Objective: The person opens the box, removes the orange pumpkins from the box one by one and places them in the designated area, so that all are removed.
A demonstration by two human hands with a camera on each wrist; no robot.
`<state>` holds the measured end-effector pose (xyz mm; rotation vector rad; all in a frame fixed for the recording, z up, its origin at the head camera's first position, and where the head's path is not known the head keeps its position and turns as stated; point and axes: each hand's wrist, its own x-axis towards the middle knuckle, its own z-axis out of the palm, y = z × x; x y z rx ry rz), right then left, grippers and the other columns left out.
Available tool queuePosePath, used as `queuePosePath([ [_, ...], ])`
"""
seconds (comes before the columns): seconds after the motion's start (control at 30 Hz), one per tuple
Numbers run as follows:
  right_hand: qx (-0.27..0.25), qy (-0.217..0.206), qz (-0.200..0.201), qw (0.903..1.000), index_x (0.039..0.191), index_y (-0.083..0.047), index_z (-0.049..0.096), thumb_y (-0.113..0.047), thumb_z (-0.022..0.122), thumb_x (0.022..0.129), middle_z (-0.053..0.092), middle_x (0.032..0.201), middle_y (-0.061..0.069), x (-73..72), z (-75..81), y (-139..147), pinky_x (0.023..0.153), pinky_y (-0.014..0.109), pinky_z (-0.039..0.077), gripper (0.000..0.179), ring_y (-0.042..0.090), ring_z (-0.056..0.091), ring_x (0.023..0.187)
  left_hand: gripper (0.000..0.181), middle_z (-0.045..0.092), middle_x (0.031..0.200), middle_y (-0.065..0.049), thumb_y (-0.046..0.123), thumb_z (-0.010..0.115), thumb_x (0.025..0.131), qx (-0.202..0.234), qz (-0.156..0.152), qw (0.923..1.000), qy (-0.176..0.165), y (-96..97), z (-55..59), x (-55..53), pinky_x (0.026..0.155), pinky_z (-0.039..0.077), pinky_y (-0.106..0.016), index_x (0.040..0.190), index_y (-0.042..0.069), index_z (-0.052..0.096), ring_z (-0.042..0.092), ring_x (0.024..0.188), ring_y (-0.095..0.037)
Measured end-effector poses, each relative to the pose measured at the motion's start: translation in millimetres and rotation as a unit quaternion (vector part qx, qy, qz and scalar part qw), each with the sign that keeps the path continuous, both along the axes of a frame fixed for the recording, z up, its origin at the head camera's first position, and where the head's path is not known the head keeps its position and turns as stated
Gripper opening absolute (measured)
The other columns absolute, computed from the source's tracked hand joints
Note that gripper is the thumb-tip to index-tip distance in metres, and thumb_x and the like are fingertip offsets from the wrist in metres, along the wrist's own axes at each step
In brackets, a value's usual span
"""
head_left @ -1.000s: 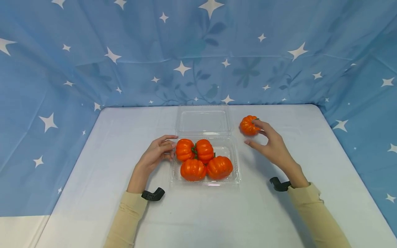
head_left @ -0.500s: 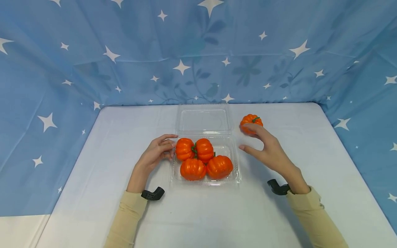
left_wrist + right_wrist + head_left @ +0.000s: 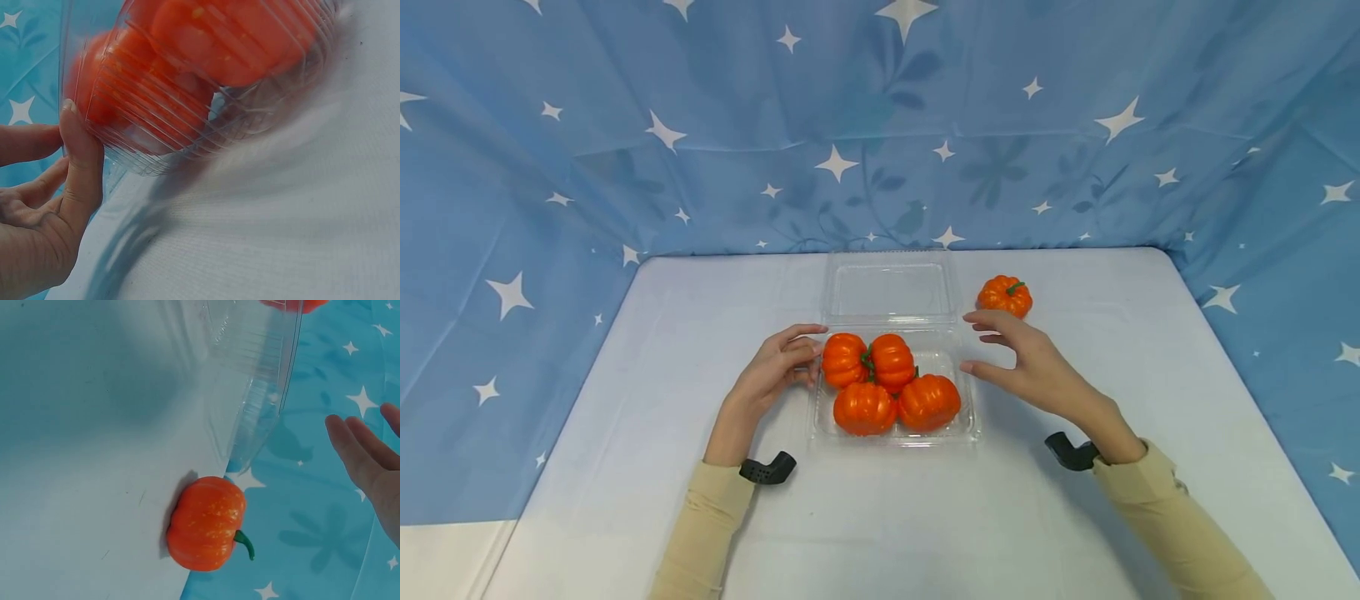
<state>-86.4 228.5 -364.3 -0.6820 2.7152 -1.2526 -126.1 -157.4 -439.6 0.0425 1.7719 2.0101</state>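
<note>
Over the white table (image 3: 880, 525) | left hand (image 3: 772, 369): grip pinching clear box (image 3: 937, 363) | right hand (image 3: 1033, 360): grip wide, near lone pumpkin (image 3: 1002, 295)

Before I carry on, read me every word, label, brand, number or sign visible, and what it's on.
None: no readable text in any view.
Pumpkins and clear container: no label visible.
Blue cloth: printed shapes such as stars, no words.
Black wrist devices: any marking is too small to read.

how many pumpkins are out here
5: back-left pumpkin, back-middle pumpkin, front-left pumpkin and front-right pumpkin in the clear container; loose pumpkin on the table beyond the right hand.
</note>
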Motion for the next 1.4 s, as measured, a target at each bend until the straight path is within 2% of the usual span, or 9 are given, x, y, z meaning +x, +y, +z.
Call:
queuePosePath([
  [0.27, 0.024, -0.003, 0.042, 0.9988, 0.142, 0.0, 0.053, -0.017, 0.083, 0.088, 0.058, 0.143, 0.017, -4.6, 6.4, -12, 0.102, 0.051, 0.055, 0.064, 0.038, 0.061, 0.125, 0.049, 0.064, 0.083, -0.002, 0.01, 0.057, 0.105, 0.006, -0.003, 1.0, 0.003, -1.9, -0.2, 0.8, 0.056, 0.055, -0.024, 0.15, -0.002, 0.043, 0.058, 0.062, -0.015],
  [0.77, 0.088, -0.028, 0.083, 0.9923, 0.145, -0.005, 0.052, -0.021, 0.08, 0.09, 0.058, 0.144, 0.015, -14.5, 14.7, -34, 0.1, 0.054, 0.056, 0.064, 0.036, 0.063, 0.121, 0.048, 0.064, 0.082, -0.002, 0.009, 0.057, 0.104, -0.001, -0.001, 1.0, -0.001, -1.4, 0.0, -0.4, 0.056, 0.055, -0.024, 0.149, -0.001, 0.045, 0.058, 0.061, -0.015],
  [1.2, 0.152, -0.045, 0.123, 0.9797, 0.146, -0.005, 0.052, -0.024, 0.079, 0.09, 0.057, 0.145, 0.014, -26.2, 26.3, -57, 0.1, 0.051, 0.056, 0.065, 0.035, 0.06, 0.125, 0.048, 0.064, 0.081, -0.002, 0.009, 0.057, 0.104, 0.005, -0.004, 1.0, 0.001, -0.3, -0.6, -0.8, 0.055, 0.055, -0.023, 0.149, -0.001, 0.045, 0.059, 0.062, -0.014],
  [1.4, 0.179, -0.054, 0.153, 0.9703, 0.146, -0.004, 0.051, -0.024, 0.077, 0.093, 0.055, 0.148, 0.016, -34.2, 24.9, -69, 0.107, 0.053, 0.051, 0.063, 0.036, 0.054, 0.136, 0.047, 0.064, 0.081, -0.002, 0.009, 0.057, 0.104, 0.007, -0.003, 1.0, 0.002, -0.6, -0.8, -0.1, 0.055, 0.055, -0.023, 0.149, 0.0, 0.045, 0.059, 0.062, -0.015],
])
